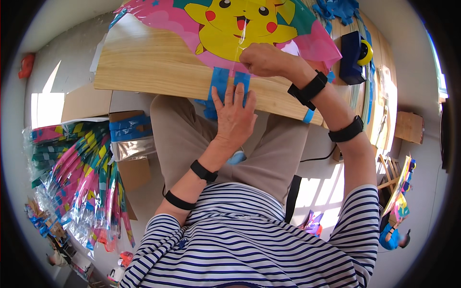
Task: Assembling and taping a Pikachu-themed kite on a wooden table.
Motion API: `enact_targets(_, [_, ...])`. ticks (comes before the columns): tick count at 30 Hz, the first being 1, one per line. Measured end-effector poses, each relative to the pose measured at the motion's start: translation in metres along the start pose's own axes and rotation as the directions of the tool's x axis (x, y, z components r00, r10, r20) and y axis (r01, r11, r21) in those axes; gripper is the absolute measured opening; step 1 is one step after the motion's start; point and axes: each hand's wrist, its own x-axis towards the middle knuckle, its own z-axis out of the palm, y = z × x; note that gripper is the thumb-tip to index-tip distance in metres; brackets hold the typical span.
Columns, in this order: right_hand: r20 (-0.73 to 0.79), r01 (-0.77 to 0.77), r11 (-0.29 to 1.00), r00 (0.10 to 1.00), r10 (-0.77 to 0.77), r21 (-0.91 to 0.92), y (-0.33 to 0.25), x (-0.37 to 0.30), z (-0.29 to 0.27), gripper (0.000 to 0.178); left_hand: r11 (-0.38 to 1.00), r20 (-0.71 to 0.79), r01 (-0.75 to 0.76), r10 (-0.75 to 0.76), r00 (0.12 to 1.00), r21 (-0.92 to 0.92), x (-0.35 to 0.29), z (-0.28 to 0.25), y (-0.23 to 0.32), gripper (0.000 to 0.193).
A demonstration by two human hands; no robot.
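A shiny printed film sheet [312,43], pink and green with a yellow cartoon figure, lies across the wooden table [139,57]. Two blue strips [219,82] stick out by its lower tip at the table's near edge. My left hand [234,115] rests there palm down, fingers stretched and apart, with fingertips on or beside the strips. My right hand [266,60] is closed over the sheet's lower part, just above and right of the left. Its curled fingers hide whatever they may pinch.
A dark blue tape dispenser [353,60] with a yellow roll stands at the table's right. Blue scraps [338,9] lie behind it. Left of my legs hangs a bundle of printed film [89,177] beside cardboard boxes [134,173]. Another person [391,236] is at the lower right.
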Motion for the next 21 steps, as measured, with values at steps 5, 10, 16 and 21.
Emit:
enact_targets(5, [0.027,-0.002,1.000,1.000,0.002,-0.003,0.000,0.003,0.001,0.003,1.000,-0.012,-0.012,0.012,1.000,-0.019,-0.001,-0.005,0.001,0.066])
enact_targets(10, [0.048,0.000,1.000,0.999,0.002,-0.028,-0.002,0.006,0.003,0.003,0.999,-0.017,-0.028,0.027,0.999,-0.045,-0.001,-0.007,0.001,0.062])
enact_targets(16, [0.099,-0.007,0.998,0.995,0.014,-0.070,-0.004,0.012,0.003,0.003,0.994,-0.039,-0.040,0.036,0.999,-0.098,0.003,-0.004,0.001,0.052])
enact_targets(21, [0.112,-0.009,0.997,0.994,0.018,-0.074,-0.003,0.014,0.006,0.003,0.991,-0.035,-0.040,0.036,0.999,-0.124,0.004,-0.003,0.001,0.048])
